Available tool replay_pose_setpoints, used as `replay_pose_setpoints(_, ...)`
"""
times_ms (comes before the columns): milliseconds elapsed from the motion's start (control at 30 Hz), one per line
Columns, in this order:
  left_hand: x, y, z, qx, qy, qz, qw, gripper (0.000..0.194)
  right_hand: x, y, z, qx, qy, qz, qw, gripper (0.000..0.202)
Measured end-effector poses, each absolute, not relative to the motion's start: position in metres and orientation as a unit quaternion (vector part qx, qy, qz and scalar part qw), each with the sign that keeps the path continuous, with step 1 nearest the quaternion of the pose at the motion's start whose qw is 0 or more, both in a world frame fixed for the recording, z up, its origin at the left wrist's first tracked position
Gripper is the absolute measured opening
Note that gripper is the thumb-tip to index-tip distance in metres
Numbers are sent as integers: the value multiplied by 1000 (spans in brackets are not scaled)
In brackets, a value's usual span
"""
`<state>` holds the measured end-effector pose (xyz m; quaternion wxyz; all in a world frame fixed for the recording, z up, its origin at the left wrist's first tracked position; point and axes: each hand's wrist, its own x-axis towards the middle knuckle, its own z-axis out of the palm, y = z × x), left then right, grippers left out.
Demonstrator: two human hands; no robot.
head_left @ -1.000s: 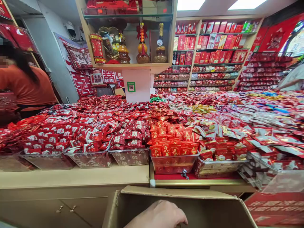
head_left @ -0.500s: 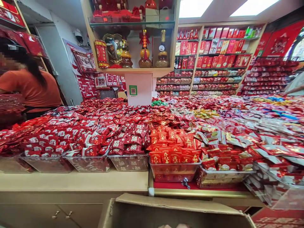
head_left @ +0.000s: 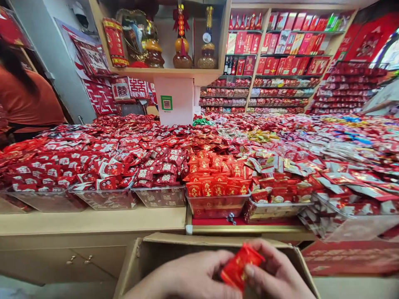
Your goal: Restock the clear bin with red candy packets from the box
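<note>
A small red packet (head_left: pixel 237 268) with gold print is held between both hands above an open cardboard box (head_left: pixel 215 239). My left hand (head_left: pixel 190 276) has its fingers closed on the packet's left side. My right hand (head_left: pixel 276 270) pinches the other side between thumb and fingers. Straight ahead on the counter, a clear plastic bin (head_left: pixel 216 207) holds similar red packets (head_left: pixel 215 187) with gold characters. Inside the box, most of the space is hidden by my hands and wrists.
Clear bins of dark red packets (head_left: pixel 162 178) line the counter's left side. A bin of red-and-white packets (head_left: pixel 280 199) stands to the right. Behind rise display shelves (head_left: pixel 264 62). A person in an orange top (head_left: pixel 34 99) is at the far left.
Both hands have risen into view from the bottom edge, holding the red packet. The camera has tilted down, so the counter and shelves sit higher.
</note>
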<state>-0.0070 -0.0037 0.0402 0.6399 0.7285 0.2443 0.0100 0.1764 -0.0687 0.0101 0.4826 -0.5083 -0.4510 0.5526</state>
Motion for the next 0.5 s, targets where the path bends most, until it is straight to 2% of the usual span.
replay_pose_setpoints(67,2,-3,60,679,236,66,692,31,176,-59,26,-476,-463,551,505,27)
replay_pose_setpoints(133,9,1,73,664,254,92,698,26,176,-49,36,-458,-467,544,525,26)
replay_pose_setpoints(267,15,15,85,656,279,79,696,29,177,-34,45,-449,-444,518,577,29)
replay_pose_setpoints(367,16,27,92,691,293,75,656,32,181,-25,48,-459,-451,473,602,26)
replay_pose_setpoints(500,15,33,91,770,319,113,541,31,187,-16,46,-473,-501,359,629,23)
